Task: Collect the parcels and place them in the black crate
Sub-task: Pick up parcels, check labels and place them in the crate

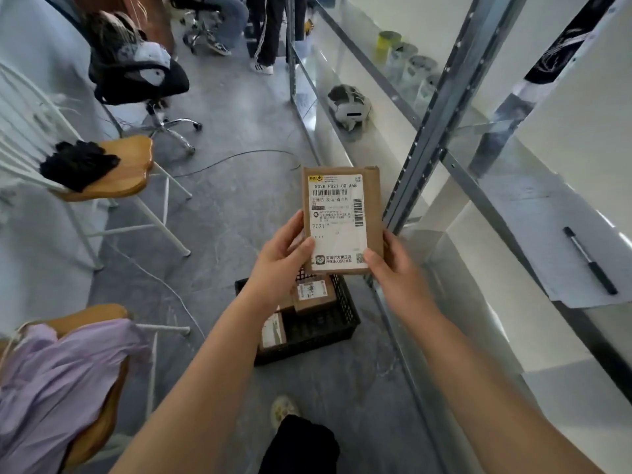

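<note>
Both hands — left hand [285, 258], right hand [393, 268] — grip one brown parcel [342, 218] by its lower corners, black crate [328, 331] directly beneath.

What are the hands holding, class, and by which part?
A parcel, by its near end: the left hand grips its lower left corner, the right hand its lower right.

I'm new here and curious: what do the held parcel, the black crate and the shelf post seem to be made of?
The parcel looks like matte brown cardboard with a white printed paper label. The black crate appears to be moulded plastic, judging by its lattice walls. The shelf post is probably galvanised steel: dull grey sheen, punched holes.
</note>
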Demonstrator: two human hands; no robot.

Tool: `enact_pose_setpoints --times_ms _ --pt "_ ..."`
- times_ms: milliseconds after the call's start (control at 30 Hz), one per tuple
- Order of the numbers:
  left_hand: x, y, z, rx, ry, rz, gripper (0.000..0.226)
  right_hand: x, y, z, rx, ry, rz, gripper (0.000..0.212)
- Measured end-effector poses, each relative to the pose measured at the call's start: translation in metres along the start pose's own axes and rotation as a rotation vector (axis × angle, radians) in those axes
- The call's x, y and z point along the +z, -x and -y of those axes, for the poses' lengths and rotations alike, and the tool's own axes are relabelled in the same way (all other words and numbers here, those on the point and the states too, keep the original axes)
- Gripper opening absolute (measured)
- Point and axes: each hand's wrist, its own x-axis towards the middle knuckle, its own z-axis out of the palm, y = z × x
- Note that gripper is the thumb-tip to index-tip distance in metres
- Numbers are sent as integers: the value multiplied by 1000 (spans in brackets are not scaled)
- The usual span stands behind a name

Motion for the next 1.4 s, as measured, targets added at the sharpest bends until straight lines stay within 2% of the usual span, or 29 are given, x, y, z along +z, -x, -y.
enact_pose_setpoints --times_ms 133,267,433,600,733,833,967,1133,1400 --pt "-33 -66 25 -105 9 -47 67 19 -64 -36 80 22 28 38" --pt "-51 -121 79 -195 24 -52 66 35 -124 -91 171 28 79 36" --pt "-66 -172 192 -247 56 -210 72 53 -188 -202 257 20 167 42" --pt "-82 -205 312 -359 109 -250 72 68 -221 -325 362 16 215 53" --pt "-91 -226 393 -422 65 -239 72 79 -237 -408 457 37 245 61" --pt "-95 -230 449 -465 62 -271 70 88 -241 -462 479 78 198 53" --pt "-97 -222 516 -555 51 -368 53 92 -231 -524 591 118 167 55" --pt "-95 -203 579 -683 -88 -299 78 89 -216 -580 730 208 261 55" --pt "-88 -206 623 -743 -115 -275 76 95 -221 -624 806 317 342 48"
